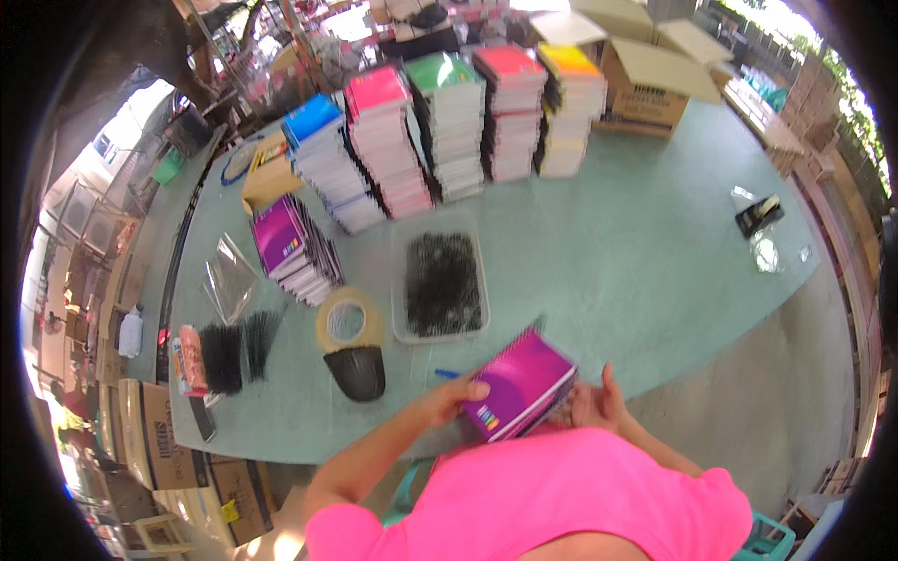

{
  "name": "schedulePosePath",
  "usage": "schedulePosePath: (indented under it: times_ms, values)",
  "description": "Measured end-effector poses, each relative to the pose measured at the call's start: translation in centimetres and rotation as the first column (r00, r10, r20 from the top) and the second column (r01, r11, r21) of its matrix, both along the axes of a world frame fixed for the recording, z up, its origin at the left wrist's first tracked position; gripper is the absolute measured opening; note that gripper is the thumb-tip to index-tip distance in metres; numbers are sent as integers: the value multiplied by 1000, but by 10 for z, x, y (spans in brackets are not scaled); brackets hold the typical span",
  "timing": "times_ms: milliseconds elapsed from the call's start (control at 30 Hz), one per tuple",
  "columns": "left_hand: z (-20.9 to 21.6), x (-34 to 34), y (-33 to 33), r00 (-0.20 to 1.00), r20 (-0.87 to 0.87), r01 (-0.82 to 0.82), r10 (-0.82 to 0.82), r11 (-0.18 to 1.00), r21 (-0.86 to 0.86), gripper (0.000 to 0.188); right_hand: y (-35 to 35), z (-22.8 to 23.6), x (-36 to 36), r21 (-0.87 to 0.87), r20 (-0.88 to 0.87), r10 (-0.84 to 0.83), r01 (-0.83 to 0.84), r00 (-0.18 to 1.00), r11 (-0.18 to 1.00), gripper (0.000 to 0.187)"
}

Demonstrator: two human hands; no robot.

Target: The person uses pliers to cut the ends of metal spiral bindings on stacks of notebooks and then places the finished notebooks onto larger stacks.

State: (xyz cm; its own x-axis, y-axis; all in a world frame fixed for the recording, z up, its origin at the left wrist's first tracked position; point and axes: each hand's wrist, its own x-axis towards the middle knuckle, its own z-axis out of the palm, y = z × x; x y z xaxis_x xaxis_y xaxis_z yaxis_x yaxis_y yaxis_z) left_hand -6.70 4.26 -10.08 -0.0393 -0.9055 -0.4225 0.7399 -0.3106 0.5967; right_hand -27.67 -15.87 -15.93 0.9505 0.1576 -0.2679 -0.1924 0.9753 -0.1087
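My left hand [452, 400] grips the left side of a small stack of purple-covered notebooks [520, 383], thumb on top of the cover. The stack is tilted above the table's near edge, in front of my pink shirt. My right hand [596, 404] is at the stack's lower right corner with its thumb raised and fingers apart; some fingers are partly hidden by the stack. A blue pen-like stick [447, 374] lies beside my left hand. Beyond the stack stands a clear plastic tub [397, 323] of black wiry pieces.
Tall notebook stacks in blue [327, 164], pink [388, 140], green [447, 126], red [513, 112] and yellow [571, 110] line the far side. Purple notebooks [295, 248], a tape roll [346, 321] and black strips [223, 358] lie left. A cardboard box [644, 101] stands far right.
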Motion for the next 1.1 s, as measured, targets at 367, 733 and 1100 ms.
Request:
schedulePosePath:
  times_ms: [367,733,1100]
  values:
    - [-6,6,-128,589,762,135,269,897,-422,117,-41,38,55,-902,257,-510,393,821,178,112]
    - [-27,11,-169,957,3,-273,289,907,-320,71,-39,8,63,-886,449,-344,361,825,-290,134]
    - [-56,9,-168,943,188,-268,275,961,-61,75,-53,-6,64,-729,494,-148,315,857,-608,137]
